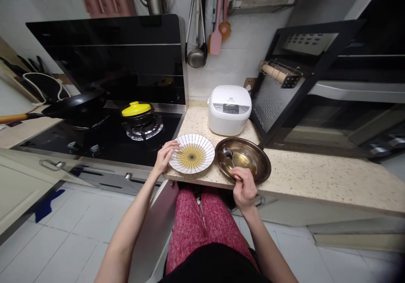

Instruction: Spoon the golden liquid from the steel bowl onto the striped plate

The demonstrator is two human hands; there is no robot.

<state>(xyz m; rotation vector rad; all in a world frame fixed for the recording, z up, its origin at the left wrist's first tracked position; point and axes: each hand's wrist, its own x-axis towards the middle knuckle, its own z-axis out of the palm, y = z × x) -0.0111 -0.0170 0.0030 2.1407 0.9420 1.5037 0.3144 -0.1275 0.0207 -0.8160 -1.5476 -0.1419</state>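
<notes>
My left hand (165, 155) is at the left rim of a round plate (208, 155), fingers over the edge and thumb side not clear. The plate has a white rim with dark radiating lines and a yellowish middle; whether liquid lies in it I cannot tell. My right hand (244, 186) is closed around the handle of a metal spoon (228, 152). The spoon's head points away from me, inside a wide brownish metal basin (265, 161). Something shiny and yellowish, like liquid, shows at the basin's bottom. Plate and basin stand side by side on the speckled counter (303, 177).
A white rice cooker (230, 110) stands behind them. To the left, a small pot with a yellow lid (136, 109) and a black wok (77, 103) sit on the stove (104, 141). A cabinet door (158, 228) hangs open by my legs. An oven (354, 122) is at right.
</notes>
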